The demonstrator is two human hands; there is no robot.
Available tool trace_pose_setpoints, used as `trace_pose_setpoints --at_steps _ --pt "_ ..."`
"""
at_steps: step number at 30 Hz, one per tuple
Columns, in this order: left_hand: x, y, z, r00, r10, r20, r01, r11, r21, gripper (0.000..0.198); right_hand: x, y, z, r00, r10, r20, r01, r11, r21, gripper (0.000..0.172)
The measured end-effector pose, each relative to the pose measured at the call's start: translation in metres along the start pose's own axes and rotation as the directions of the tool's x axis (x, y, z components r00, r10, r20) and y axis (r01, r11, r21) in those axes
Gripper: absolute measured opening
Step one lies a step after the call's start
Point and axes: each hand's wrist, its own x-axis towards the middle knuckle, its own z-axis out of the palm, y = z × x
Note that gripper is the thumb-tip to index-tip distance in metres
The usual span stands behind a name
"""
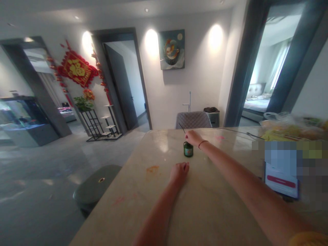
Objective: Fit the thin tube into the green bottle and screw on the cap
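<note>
A small green glass bottle (pixel 188 150) with a pale label stands upright on the table (pixel 205 205). Just above its neck is my right hand (pixel 193 137), fingers pinched round a thin dark stick (pixel 181 127) that slants up to the left. The stick's lower end is hidden by the hand, so whether it reaches into the bottle cannot be made out. My left hand (pixel 179 172) rests on the tabletop nearer to me, curled into a loose fist, apart from the bottle, with nothing visible in it.
On the right lie a lit phone (pixel 282 184) and plastic bags (pixel 294 126). A dark cable (pixel 238 131) runs along the far edge. A quilted grey chair (pixel 193 119) stands behind the table, and a green stool (pixel 96 188) is at its left side.
</note>
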Motion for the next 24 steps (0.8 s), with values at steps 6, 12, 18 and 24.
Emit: trace_pose_setpoints --at_steps 6,12,18,24 --pt "0.000 0.001 -0.001 1.000 -0.027 0.009 0.026 1.000 0.010 0.044 -0.003 0.001 -0.002 1.000 0.002 -0.018 -0.002 1.000 -0.012 0.017" --pt "0.000 0.001 -0.002 1.000 -0.024 0.003 0.024 1.000 0.016 0.044 0.001 0.007 0.000 0.999 -0.040 -0.010 0.040 0.999 0.004 0.016" --pt "0.000 0.000 -0.001 1.000 -0.022 0.000 0.022 1.000 0.020 0.044 0.007 0.013 0.005 0.998 -0.053 -0.024 0.053 0.999 0.003 0.011" --pt "0.000 0.000 -0.002 1.000 -0.020 0.013 0.020 1.000 0.001 0.046 0.007 0.020 0.007 0.998 -0.038 -0.051 0.040 0.999 0.024 0.022"
